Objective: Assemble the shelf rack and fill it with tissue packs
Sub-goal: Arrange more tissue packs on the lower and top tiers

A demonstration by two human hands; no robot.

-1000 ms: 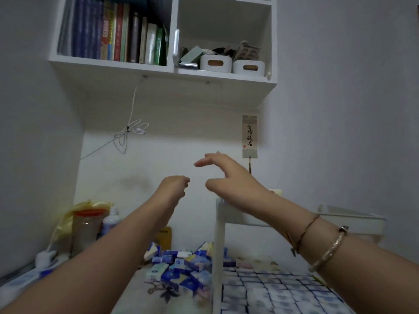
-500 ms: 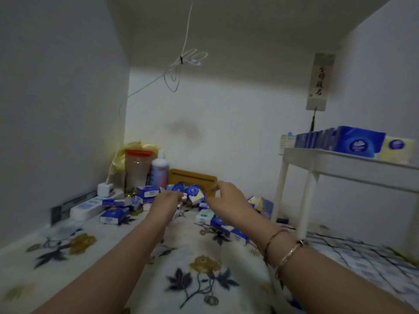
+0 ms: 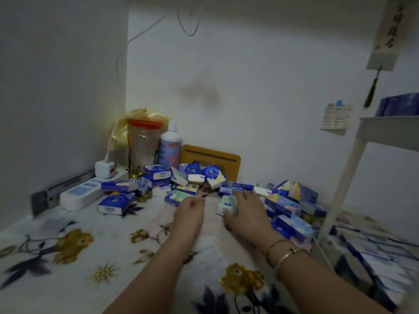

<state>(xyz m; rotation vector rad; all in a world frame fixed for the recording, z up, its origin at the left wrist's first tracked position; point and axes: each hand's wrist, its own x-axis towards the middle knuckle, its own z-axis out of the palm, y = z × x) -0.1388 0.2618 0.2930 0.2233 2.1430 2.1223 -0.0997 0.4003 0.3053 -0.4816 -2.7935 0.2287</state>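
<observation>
both hands down at the tissue pile, right one on a pack

right hand (image 3: pixel 246 214) is over a small white-and-green tissue pack (image 3: pixel 226 204) at the near edge of the pile. fingers spread across its top and right side, thumb low on the near side. looks like a grasp, but the frame is blurred, so can't rule out that the hand only rests on it. two bracelets (image 3: pixel 282 253) on that wrist.

left hand (image 3: pixel 190 211) is just left of it, apart from the right hand, fingers curled in loosely. its fingertips sit at the edge of a green-and-blue pack (image 3: pixel 179 197); cannot tell if they touch it, nothing visibly held.

pile of tissue packs (image 3: pixel 285 203) lies loose on the floral cloth (image 3: pixel 74 245), mostly blue and white, spread from the power strip (image 3: pixel 90 189) on the left over to the rack leg on the right.

shelf rack (image 3: pixel 353 159) stands at the right edge, white, upright. blue packs (image 3: pixel 399 106) sit on its upper tier, and rows of packs (image 3: pixel 371 252) cover the bottom tier.

behind the pile against the wall: clear jar with an orange lid (image 3: pixel 142 141), white bottle (image 3: pixel 170 146), tan wooden holder (image 3: pixel 210 162).
</observation>
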